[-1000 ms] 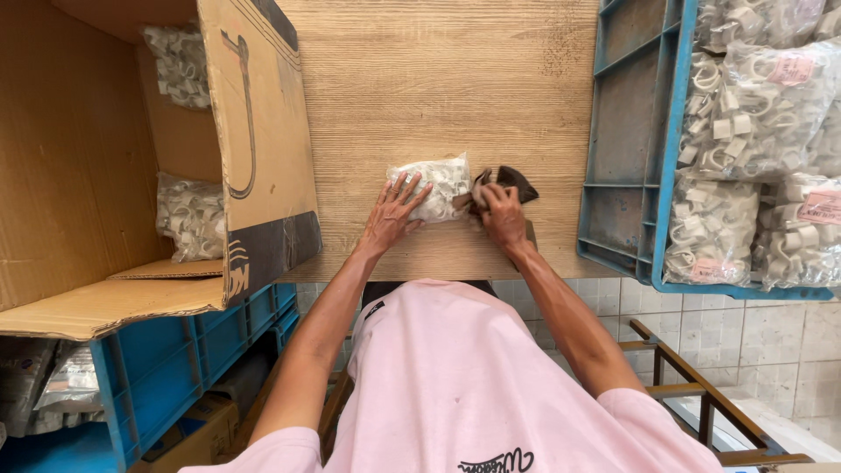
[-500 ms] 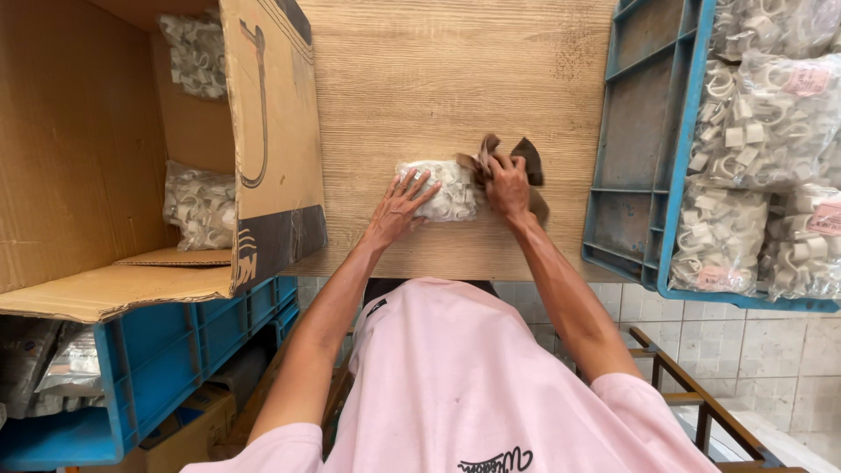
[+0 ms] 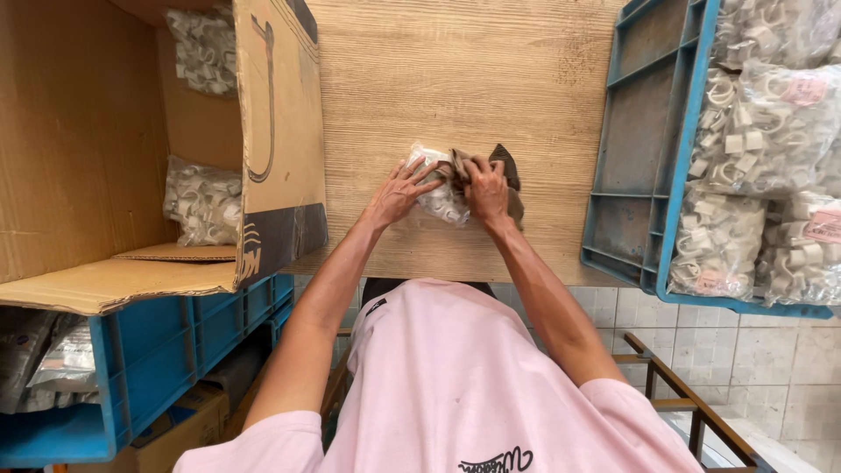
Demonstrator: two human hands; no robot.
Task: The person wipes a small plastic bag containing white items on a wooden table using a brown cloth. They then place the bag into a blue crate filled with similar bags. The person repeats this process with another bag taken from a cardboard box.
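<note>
At mid-table, the clear bag of white fittings point(image 3: 438, 188) is pinned by the spread left hand point(image 3: 396, 193) and gripped with a brown cloth point(image 3: 508, 180) by the right hand point(image 3: 487, 188), shifted leftward since earlier; the table point(image 3: 455, 70) carries it between cardboard box point(image 3: 105, 131) and blue crate point(image 3: 648, 158).

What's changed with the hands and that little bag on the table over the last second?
The right hand has drawn the brown cloth further over the clear bag of white parts, gripping it at the bag's top. The left hand stays spread against the bag's left side. The bag, cardboard box and blue crate have kept their places on the wooden table.
</note>
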